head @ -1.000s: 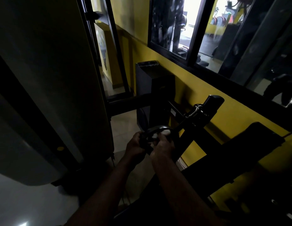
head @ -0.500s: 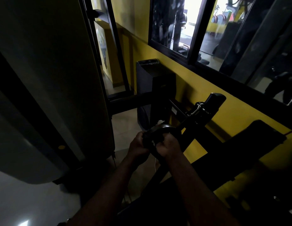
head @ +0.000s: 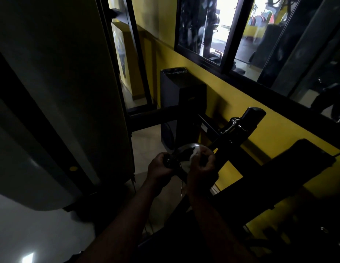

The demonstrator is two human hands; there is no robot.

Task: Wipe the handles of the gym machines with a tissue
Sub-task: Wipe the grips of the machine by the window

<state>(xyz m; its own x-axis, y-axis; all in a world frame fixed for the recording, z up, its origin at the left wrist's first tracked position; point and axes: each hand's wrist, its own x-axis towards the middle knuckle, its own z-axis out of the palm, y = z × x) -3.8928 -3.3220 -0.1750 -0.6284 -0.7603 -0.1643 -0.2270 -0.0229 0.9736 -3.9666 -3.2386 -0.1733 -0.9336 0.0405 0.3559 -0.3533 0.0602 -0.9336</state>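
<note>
Tight quarters here. A big dark panel (head: 61, 92) walls off the whole left side, its edge running down just beside the hands. On the right the black machine frame (head: 248, 120) slants up against the yellow wall (head: 269, 135), with a dark pad (head: 298, 168) jutting out below it. Between them there's only a narrow strip of pale floor (head: 146, 145), and that's the open room. Straight ahead a black tower (head: 180, 88) stands against the wall under the window (head: 228, 35), closing off the far end.

Both hands are working in that gap, low and central. The handle (head: 168, 160) hangs there, its curved loop arching up toward the frame, where a metal clip (head: 233, 126) sits. The left hand (head: 159, 168) has its fingers (head: 157, 158) curled round the handle's dark grip end, holding it. The right hand (head: 201, 168) is just beside it, nearly touching, fingers (head: 210, 156) bunched tight. They're pinching the white tissue (head: 196, 153), and the wad shows just at the top of that fist, pressed up to the loop. It's too dim to tell how far the tissue wraps round it.
</note>
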